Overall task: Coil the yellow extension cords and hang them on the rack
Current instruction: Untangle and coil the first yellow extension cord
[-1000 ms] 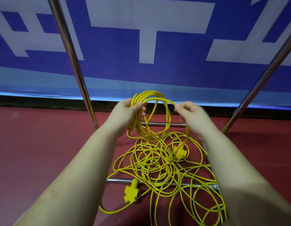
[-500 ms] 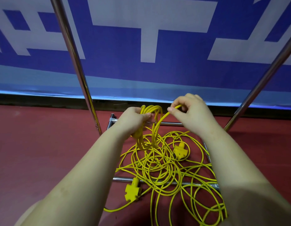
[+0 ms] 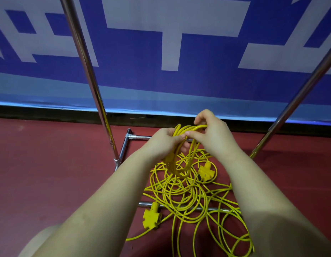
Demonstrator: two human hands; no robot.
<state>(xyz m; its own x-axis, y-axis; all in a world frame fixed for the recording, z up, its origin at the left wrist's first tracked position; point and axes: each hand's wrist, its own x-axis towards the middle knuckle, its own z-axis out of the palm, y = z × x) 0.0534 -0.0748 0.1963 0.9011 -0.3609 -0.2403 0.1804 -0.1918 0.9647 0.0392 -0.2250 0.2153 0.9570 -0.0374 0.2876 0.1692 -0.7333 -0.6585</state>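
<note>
From my feed, the left hand grips the gathered coil so the loops don't spill, while the right hand pinches the next loop onto its top. The remaining yellow extension cord sprawls on the floor across the rack's base bars, near side.

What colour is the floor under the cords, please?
Dark red floor, seen in the head view.
</note>
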